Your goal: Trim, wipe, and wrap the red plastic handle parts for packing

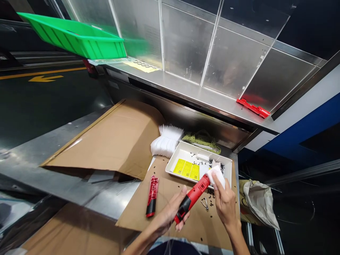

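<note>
your left hand (pixel 170 212): closed around red power-tool body (pixel 192 198) | your right hand (pixel 225 202): pinching white foam piece (pixel 216 176) against its nose | below: cardboard sheet (pixel 212 230), black screws (pixel 211 193)

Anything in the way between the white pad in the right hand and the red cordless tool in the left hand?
Nothing visible stands between them: the white pad, gripped by the right hand, sits directly against the nose of the red cordless tool held in the left hand.
</note>
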`<action>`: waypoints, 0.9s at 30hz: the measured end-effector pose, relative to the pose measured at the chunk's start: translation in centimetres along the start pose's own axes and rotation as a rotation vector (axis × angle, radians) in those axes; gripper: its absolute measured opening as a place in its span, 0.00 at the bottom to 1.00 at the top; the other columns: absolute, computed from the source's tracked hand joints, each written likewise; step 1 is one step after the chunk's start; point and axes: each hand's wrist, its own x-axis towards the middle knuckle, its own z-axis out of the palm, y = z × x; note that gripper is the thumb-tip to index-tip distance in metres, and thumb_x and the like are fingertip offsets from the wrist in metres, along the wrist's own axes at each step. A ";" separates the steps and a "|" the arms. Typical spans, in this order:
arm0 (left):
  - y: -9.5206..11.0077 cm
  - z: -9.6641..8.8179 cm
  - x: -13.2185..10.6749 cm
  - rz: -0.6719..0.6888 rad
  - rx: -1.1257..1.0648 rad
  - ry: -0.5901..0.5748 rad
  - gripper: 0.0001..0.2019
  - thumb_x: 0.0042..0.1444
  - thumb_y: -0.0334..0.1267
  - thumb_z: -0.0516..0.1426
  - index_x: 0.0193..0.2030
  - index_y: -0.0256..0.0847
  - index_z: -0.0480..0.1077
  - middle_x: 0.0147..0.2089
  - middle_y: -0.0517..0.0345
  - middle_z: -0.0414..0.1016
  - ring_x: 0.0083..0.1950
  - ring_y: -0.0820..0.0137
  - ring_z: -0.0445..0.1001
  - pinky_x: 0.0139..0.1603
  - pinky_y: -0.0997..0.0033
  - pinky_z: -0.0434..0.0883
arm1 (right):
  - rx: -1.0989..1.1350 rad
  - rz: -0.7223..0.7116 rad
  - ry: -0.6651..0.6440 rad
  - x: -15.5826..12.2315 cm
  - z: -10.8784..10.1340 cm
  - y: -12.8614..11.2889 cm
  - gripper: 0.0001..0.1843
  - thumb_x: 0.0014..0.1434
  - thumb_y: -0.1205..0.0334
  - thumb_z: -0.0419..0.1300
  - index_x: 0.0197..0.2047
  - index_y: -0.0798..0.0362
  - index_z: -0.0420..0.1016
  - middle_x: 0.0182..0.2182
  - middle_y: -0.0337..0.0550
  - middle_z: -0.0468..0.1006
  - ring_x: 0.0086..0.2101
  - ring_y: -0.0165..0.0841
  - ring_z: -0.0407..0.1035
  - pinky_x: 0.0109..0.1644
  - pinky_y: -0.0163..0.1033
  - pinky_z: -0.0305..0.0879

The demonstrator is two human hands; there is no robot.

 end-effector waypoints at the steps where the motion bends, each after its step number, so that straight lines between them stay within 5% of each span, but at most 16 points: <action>1: -0.1 -0.1 0.0 -0.032 -0.083 -0.014 0.48 0.50 0.76 0.45 0.62 0.35 0.61 0.14 0.67 0.64 0.11 0.77 0.55 0.13 0.80 0.52 | -0.022 0.020 0.030 0.0 0.0 0.5 0.21 0.71 0.63 0.46 0.62 0.52 0.70 0.45 0.55 0.76 0.31 0.34 0.73 0.30 0.36 0.69; 4: 0.0 -0.2 -0.1 -0.089 -0.244 -0.047 0.39 0.57 0.71 0.42 0.59 0.38 0.62 0.13 0.69 0.63 0.10 0.80 0.49 0.12 0.82 0.47 | -0.003 0.034 0.114 -0.3 -0.2 0.7 0.21 0.70 0.64 0.47 0.63 0.52 0.69 0.47 0.56 0.75 0.33 0.34 0.73 0.30 0.35 0.69; 8: 0.0 -0.5 0.1 -0.187 -0.385 -0.105 0.32 0.64 0.64 0.37 0.50 0.39 0.65 0.13 0.66 0.63 0.09 0.80 0.51 0.11 0.84 0.44 | 0.045 -0.085 0.008 -0.5 0.3 -0.3 0.22 0.70 0.66 0.48 0.64 0.49 0.68 0.42 0.53 0.75 0.32 0.33 0.72 0.30 0.34 0.69; 12: -0.7 -1.1 0.3 -0.266 -0.586 -0.235 0.33 0.64 0.64 0.33 0.38 0.39 0.66 0.13 0.66 0.61 0.09 0.83 0.49 0.11 0.85 0.40 | -0.061 -0.053 0.045 0.7 0.8 0.6 0.21 0.70 0.64 0.46 0.61 0.51 0.72 0.38 0.51 0.75 0.27 0.32 0.69 0.27 0.35 0.67; 15: -1.0 -1.4 0.3 -0.274 -0.666 -0.321 0.37 0.63 0.65 0.31 0.41 0.37 0.68 0.14 0.66 0.60 0.09 0.83 0.49 0.11 0.85 0.39 | -0.023 0.003 0.155 1.2 0.0 1.2 0.21 0.70 0.64 0.46 0.62 0.53 0.70 0.44 0.55 0.75 0.37 0.36 0.73 0.36 0.37 0.71; 18: -0.8 -1.3 0.3 -0.263 -0.612 -0.305 0.38 0.62 0.66 0.31 0.45 0.37 0.68 0.14 0.66 0.60 0.09 0.83 0.49 0.11 0.85 0.40 | 0.046 -0.026 0.143 0.5 -1.1 0.5 0.22 0.70 0.65 0.48 0.64 0.50 0.68 0.48 0.55 0.74 0.41 0.37 0.73 0.38 0.38 0.72; 22: -0.3 -0.8 0.3 -0.192 -0.409 -0.230 0.37 0.59 0.70 0.37 0.46 0.38 0.67 0.13 0.67 0.62 0.09 0.81 0.50 0.11 0.83 0.42 | 0.002 -0.166 -0.066 0.1 -1.7 -0.6 0.23 0.69 0.67 0.47 0.64 0.47 0.68 0.36 0.48 0.74 0.30 0.33 0.70 0.30 0.34 0.68; 27: 0.2 -0.1 0.2 -0.165 -0.189 -0.185 0.42 0.52 0.76 0.41 0.52 0.37 0.65 0.14 0.67 0.64 0.09 0.80 0.52 0.11 0.81 0.46 | -0.193 -0.260 -0.125 1.3 -1.6 -0.6 0.24 0.69 0.69 0.46 0.64 0.48 0.69 0.32 0.45 0.73 0.27 0.32 0.67 0.27 0.33 0.62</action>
